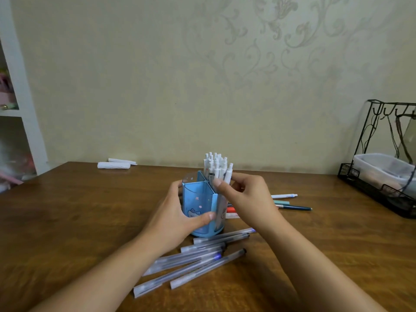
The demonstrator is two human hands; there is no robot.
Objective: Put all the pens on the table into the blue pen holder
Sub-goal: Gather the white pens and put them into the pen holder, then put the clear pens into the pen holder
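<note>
The blue pen holder [198,199] stands upright mid-table, divided into compartments. My left hand [177,212] wraps around its left side and front, thumb across the front wall. Several white pens [216,165] stand in the back right compartment. My right hand [245,197] pinches those white pens at the holder's rim. Several frosted clear pens [193,264] lie in a loose pile on the table in front of the holder. To the right, behind my right hand, lie a white pen [284,196], a teal pen [281,202], a dark blue pen [295,207] and a red one [230,209].
A black wire rack [369,190] holding a clear plastic box [380,167] stands at the table's right edge. Two white rolled items [114,165] lie at the far edge by the wall. A white shelf [24,113] stands at the left.
</note>
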